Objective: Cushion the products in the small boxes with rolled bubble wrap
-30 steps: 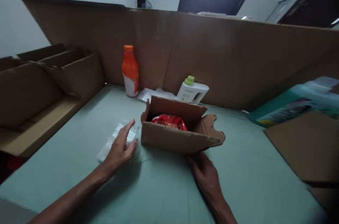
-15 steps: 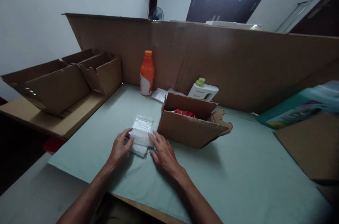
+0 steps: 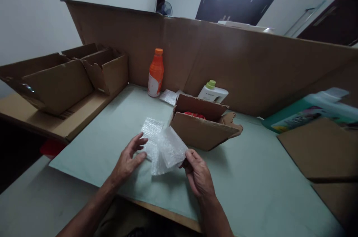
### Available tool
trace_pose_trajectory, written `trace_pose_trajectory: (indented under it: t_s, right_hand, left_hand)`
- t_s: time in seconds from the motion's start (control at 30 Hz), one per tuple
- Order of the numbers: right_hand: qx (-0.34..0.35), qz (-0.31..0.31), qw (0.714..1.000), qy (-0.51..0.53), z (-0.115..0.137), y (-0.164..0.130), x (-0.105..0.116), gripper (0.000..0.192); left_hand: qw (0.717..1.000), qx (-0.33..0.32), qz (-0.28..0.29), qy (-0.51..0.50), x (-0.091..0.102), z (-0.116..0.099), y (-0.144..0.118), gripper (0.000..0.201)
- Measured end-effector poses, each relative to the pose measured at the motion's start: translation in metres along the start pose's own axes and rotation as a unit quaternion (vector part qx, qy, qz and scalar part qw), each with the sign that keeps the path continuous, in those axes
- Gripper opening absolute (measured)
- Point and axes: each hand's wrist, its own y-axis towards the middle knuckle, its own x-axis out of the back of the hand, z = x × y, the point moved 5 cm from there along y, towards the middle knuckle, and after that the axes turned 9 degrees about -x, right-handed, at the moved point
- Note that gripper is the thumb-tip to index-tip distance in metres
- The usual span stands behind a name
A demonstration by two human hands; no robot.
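Note:
My right hand [image 3: 198, 171] pinches the right edge of a clear bubble wrap piece [image 3: 170, 147], which is lifted and tilted above the table. Beneath and left of it, another sheet of bubble wrap [image 3: 151, 127] lies flat on the pale green tabletop [image 3: 120, 117]. At that sheet's left side is my left hand [image 3: 131, 158], its fingers apart and thumb stretched out, holding nothing. Just behind my right hand stands an open cardboard box [image 3: 204, 130] with something red [image 3: 194, 115] inside, mostly hidden by the box wall.
An orange bottle [image 3: 156, 74] and a white bottle with a green cap [image 3: 214, 91] stand at the back, with more bubble wrap [image 3: 168, 96] between them. Divided cardboard boxes [image 3: 61, 84] are on the left. A teal jug [image 3: 302, 112] leans at right beside cardboard [image 3: 321, 151].
My right hand has taken hold of a bubble wrap piece and moved right, lifting it off the other sheet. My left hand has opened beside the stack.

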Motion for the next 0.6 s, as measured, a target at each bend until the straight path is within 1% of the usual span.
trace_pose_trajectory:
  t_s: [0.1,0.2,0.27,0.33,0.4,0.47,0.5,0.53,0.6]
  right_hand:
    - [-0.06,-0.014,0.992,0.113,-0.016,-0.014,0.0,0.03]
    - [-0.086,-0.03,0.983,0.157,-0.026,-0.028,0.01,0.036]
    - [-0.1,-0.043,0.982,0.157,-0.032,-0.035,0.026,0.038]
    - [-0.099,-0.075,0.981,0.15,-0.037,-0.042,0.05,0.037]
    - [-0.063,-0.134,0.979,0.139,-0.039,-0.05,0.078,0.038]
    - [0.001,-0.209,0.974,0.091,-0.036,-0.063,0.103,0.04]
    - [0.033,-0.241,0.969,0.044,-0.035,-0.07,0.111,0.042]
    - [0.058,-0.263,0.963,-0.02,-0.033,-0.076,0.115,0.045]
    - [0.089,-0.276,0.943,-0.166,-0.033,-0.082,0.114,0.05]
  left_hand:
    - [0.999,0.016,0.044,-0.024,-0.029,0.008,-0.009,0.093]
    - [0.997,0.012,0.071,-0.02,-0.057,0.013,-0.02,0.094]
    - [0.99,0.043,0.117,-0.057,-0.078,0.017,-0.027,0.087]
    - [0.977,0.106,0.153,-0.108,-0.098,0.022,-0.033,0.074]
    - [0.968,0.161,0.144,-0.125,-0.108,0.029,-0.036,0.066]
    - [0.968,0.185,0.131,-0.111,-0.11,0.035,-0.036,0.066]
    - [0.967,0.189,0.137,-0.103,-0.11,0.038,-0.036,0.068]
    - [0.966,0.191,0.147,-0.097,-0.109,0.041,-0.036,0.071]
    - [0.964,0.194,0.161,-0.084,-0.105,0.046,-0.038,0.078]
